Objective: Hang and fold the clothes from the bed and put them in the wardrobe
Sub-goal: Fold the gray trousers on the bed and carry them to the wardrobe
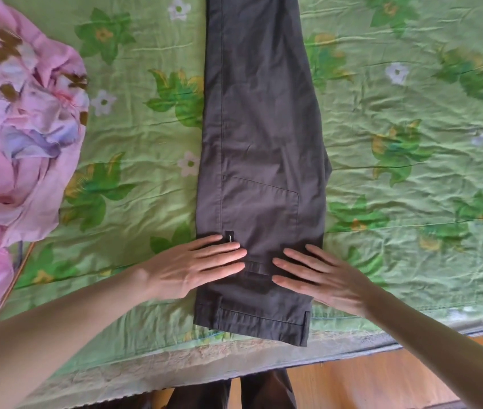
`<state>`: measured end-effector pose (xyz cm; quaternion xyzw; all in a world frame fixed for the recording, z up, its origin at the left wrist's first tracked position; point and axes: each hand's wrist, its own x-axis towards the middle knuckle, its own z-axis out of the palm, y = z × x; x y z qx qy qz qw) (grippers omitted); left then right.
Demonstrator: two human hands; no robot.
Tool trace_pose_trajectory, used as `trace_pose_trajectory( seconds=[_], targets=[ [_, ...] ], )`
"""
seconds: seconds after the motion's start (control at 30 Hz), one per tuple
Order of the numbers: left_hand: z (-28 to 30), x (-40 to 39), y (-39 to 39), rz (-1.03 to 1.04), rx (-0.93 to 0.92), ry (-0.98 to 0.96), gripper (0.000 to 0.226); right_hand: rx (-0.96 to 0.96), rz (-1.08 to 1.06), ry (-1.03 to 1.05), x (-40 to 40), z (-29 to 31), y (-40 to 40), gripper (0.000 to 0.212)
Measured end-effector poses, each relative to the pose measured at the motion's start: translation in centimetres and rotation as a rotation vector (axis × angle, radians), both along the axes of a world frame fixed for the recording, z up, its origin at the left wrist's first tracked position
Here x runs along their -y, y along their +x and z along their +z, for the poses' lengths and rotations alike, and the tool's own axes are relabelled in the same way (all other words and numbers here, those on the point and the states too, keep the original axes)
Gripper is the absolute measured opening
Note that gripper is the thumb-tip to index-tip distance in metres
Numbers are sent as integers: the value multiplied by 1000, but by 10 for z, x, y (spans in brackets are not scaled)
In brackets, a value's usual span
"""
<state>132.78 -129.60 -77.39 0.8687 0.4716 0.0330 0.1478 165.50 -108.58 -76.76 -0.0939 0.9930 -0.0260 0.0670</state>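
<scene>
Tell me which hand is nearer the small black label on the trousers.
Left. The left hand lies flat with its fingers right at the black label; the right hand rests on the trousers further right, apart from it.

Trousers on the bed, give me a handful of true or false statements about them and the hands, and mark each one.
1. Both hands lie flat on the trousers. True: left hand, right hand.
2. The trousers are crumpled in a heap. False: they lie long and flat on the green floral bedspread.
3. A pink cloth lies to the left of the trousers. True.
4. The right hand grips a hanger. False: its fingers are straight and hold nothing.
</scene>
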Motion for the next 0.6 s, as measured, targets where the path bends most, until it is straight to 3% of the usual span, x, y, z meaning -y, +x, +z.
trace_pose_trajectory(
  seconds=[0.17, 0.3, 0.4, 0.47, 0.53, 0.6],
  targets=[
    [5, -8, -5, -28, -14, -113, 121, 144, -45, -141, 1, 14, -15, 112],
    [9, -5, 0, 38, 15, -128, 122, 97, -227, -505, 2, 27, -18, 78],
    [11, 0, 9, 213, 246, -74, 81, -77, -409, -691, 6, 34, -22, 58],
    [13, 7, 19, 462, 447, 9, 45, -217, -515, -711, 9, 37, -23, 60],
    [17, 16, 33, 736, 616, 65, 30, -303, -639, -790, 13, 39, -22, 60],
    [19, 18, 46, 1001, 803, 44, 21, -371, -779, -866, 17, 42, -21, 29]
  ],
)
